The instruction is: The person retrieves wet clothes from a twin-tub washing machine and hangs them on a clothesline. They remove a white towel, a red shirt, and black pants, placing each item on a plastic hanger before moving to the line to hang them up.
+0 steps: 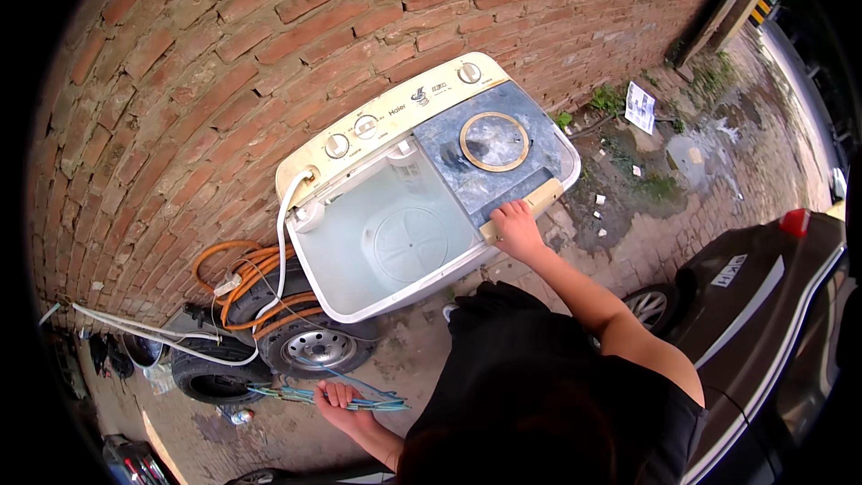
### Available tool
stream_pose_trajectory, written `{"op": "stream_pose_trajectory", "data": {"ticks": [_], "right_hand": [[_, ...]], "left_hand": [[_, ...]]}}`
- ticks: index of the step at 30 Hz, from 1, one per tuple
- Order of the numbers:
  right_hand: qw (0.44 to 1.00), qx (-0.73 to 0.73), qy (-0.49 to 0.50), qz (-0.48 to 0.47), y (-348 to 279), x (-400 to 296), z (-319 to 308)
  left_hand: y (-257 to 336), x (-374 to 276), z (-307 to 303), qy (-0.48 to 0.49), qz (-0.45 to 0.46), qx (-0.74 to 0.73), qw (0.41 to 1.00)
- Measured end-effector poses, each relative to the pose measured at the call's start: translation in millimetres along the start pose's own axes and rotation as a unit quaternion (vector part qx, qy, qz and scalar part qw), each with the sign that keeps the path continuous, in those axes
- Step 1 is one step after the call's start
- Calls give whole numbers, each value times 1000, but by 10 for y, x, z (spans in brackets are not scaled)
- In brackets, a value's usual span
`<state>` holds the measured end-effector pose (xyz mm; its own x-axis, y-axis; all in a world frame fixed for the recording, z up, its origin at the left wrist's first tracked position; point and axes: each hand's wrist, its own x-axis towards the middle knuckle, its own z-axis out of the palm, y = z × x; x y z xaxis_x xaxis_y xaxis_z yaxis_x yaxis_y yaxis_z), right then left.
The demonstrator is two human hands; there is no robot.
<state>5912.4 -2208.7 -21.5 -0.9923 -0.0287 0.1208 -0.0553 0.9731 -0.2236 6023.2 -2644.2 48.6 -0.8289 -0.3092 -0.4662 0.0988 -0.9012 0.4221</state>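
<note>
A Haier twin-tub washing machine [431,175] stands against the brick wall. Its wash tub [411,242] at the left is uncovered, showing a round ribbed disc at the bottom. A worn blue lid [458,131] with a round window covers the right side. My right hand [517,229] rests on the cream front edge of that lid, fingers over the rim; whether they grip it is not certain. Down at the lower left, my left hand [342,404] is closed around a bundle of blue-green wire hangers [387,404]. A white hose [283,229] comes out of the control panel.
Left of the machine lie car tyres [222,374], a wheel with a steel rim [320,349] and a coiled orange hose [236,283]. A dark car [747,323] is parked at the right. Wet ground and a printed sheet [640,108] lie beyond the machine.
</note>
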Motion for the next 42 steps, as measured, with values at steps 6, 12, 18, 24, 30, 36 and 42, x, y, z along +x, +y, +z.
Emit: {"op": "stream_pose_trajectory", "data": {"ticks": [6, 12, 18, 24, 30, 36, 42], "right_hand": [[987, 59, 75, -132, -49, 610, -1355], [947, 11, 275, -163, -198, 1650, -1618], [921, 4, 321, -220, -173, 2178, -1582], [902, 111, 297, -294, -26, 2261, -1722], [809, 418, 177, -374, 295, 2260, -1842], [746, 602, 28, -284, 244, 1515, -1525], [643, 590, -392, -291, -138, 327, -1029]], "left_hand": [[-173, 132, 135, -38, 15, 67, 997], [-351, 44, 97, -17, 29, 76, 997], [-558, -183, 118, 26, 72, 89, 993], [-1031, -427, 377, 46, 123, 97, 987], [-1503, -684, 714, 37, 126, 195, 972], [-2100, -978, 1068, 92, 165, 369, 910], [-2514, -1029, 1344, 18, 152, 376, 914]]}}
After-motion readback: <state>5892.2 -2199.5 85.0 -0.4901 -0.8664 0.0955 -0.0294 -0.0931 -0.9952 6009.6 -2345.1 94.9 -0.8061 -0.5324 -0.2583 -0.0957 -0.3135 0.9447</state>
